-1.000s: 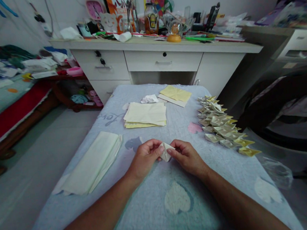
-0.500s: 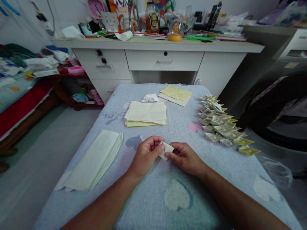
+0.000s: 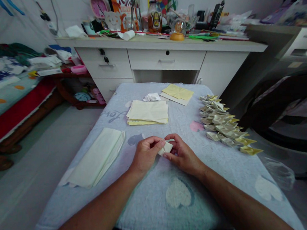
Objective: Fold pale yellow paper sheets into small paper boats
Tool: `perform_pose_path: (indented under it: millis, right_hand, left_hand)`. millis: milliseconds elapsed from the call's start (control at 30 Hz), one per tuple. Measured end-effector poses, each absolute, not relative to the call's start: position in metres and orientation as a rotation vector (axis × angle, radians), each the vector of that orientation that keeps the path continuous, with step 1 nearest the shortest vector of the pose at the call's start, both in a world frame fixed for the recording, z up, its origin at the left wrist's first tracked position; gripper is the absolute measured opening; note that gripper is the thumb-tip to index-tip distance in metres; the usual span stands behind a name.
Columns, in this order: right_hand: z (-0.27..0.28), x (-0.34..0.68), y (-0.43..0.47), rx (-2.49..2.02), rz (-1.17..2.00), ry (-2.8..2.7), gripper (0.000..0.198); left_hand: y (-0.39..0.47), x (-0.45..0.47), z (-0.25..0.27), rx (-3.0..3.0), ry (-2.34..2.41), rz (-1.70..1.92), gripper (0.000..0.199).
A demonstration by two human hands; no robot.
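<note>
A small folded piece of cream paper (image 3: 167, 148) is held between both hands above the cloth-covered table (image 3: 140, 203). My left hand (image 3: 147, 152) pinches its left side, thumb on top. On the other side, my right hand (image 3: 183, 152) has its thumb at the lower edge and its index finger raised over the top edge. The right hand's other fingers curl behind the paper and are partly hidden. Several folded paper boats (image 3: 225, 124) stand in rows to the right of my hands. Beyond the hands lies a stack of cream and yellow paper sheets (image 3: 147, 111).
Long folded pale paper (image 3: 96, 158) lies at the left. Crumpled white tissue (image 3: 152, 97) and yellow sheets (image 3: 177, 92) are at the far end. A cluttered white desk (image 3: 164, 58) stands behind, a front-loading washing machine (image 3: 300, 115) at right, a clear plastic bag (image 3: 278, 171) by the table's edge.
The small paper has turned slightly in my hands. My right index finger has lifted and stretched over its top edge. The whole view has shifted a little.
</note>
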State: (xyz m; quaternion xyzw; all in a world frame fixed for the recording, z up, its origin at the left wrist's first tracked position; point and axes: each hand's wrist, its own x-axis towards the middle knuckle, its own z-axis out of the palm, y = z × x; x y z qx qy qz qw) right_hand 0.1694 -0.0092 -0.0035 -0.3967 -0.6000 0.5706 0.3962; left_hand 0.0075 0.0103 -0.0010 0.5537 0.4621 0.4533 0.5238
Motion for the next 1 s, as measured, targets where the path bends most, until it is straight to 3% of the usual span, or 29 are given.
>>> perform_pose_path:
  millis: [400, 567, 833, 1000]
  right_hand:
    - [-0.005, 0.172, -0.010, -0.968, 1.466, -1.537, 0.045]
    - [0.000, 0.173, -0.013, -0.955, 1.451, -1.588, 0.037]
    - [0.003, 0.183, -0.009, -1.066, 0.821, -1.920, 0.030]
    - [0.011, 0.186, -0.009, -0.999, 0.632, -2.129, 0.050]
  left_hand:
    - [0.014, 0.003, 0.001, 1.283, 1.031, 1.073, 0.016]
    - [0.015, 0.003, -0.001, 1.232, 1.017, 1.053, 0.017]
    - [0.016, 0.001, -0.006, 1.274, 1.082, 1.051, 0.018]
    - [0.018, 0.002, -0.009, 1.363, 1.137, 1.019, 0.019]
